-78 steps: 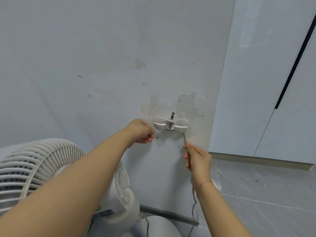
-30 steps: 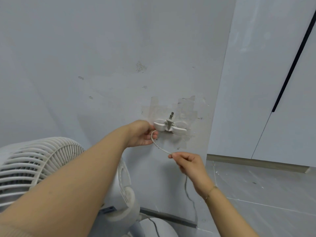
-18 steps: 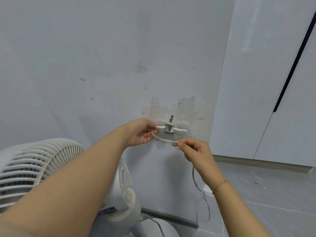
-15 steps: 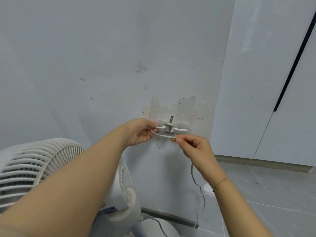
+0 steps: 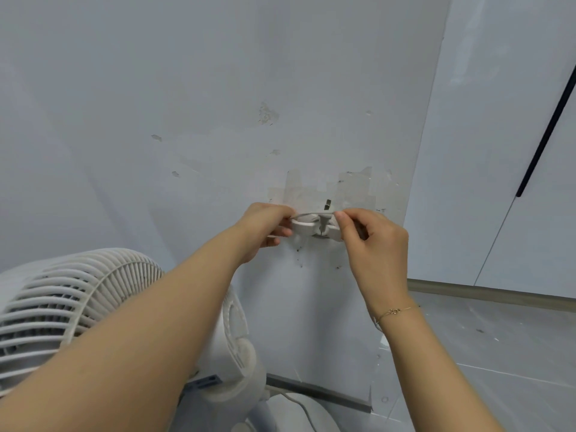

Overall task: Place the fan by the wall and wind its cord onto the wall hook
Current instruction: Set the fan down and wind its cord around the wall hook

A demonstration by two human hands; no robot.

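Cord (image 5: 307, 215) arcs over the wall hook (image 5: 314, 227), pinched by the left hand (image 5: 265, 227) at nine o'clock and the right hand (image 5: 372, 241) at three o'clock, both forearms raised.

Floor and wall, with items borne

Grey tiled floor (image 5: 498, 353) carries the white fan (image 5: 78, 307) against the wall (image 5: 187, 88); white hook (image 5: 314, 227) fixed to wall.

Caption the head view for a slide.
Both hands, left and right, loop the cord over the wall hook; fan stands alongside.
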